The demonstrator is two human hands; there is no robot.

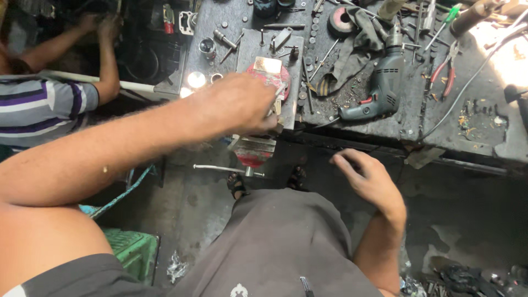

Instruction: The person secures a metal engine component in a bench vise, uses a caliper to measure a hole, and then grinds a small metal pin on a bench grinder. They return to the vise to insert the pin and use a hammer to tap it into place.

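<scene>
A red cast-metal bench vise (263, 113), bolted at the front edge of a dark, grimy metal workbench (385, 118), is being worked at. The left hand (242, 104) is being held over the vise's top, its fingers curled together and pinching what appears to be a small pale metal piece (279, 94) at the jaws; exactly what is being gripped is partly hidden behind the knuckles. The right hand (369, 180) is being held in the air below the bench edge, well apart from the vise, with the fingers loosely curled and nothing being grasped.

The vise is judged to be heavy, rigid and fixed in place, so it is not to be lifted; it would be operated through its thin steel handle bar (226, 168), which is projecting to the side beneath the red front jaw. The small piece is judged to be light, stiff and possibly greasy, so a fingertip pinch at its exposed end would be suitable.

A grey electric hand drill (379, 91) is lying on the bench beside a dark rag (352, 52), and red-handled pliers (446, 74) are lying further right. Another person's arm in a striped sleeve (49, 107) is being seen at the left.
</scene>
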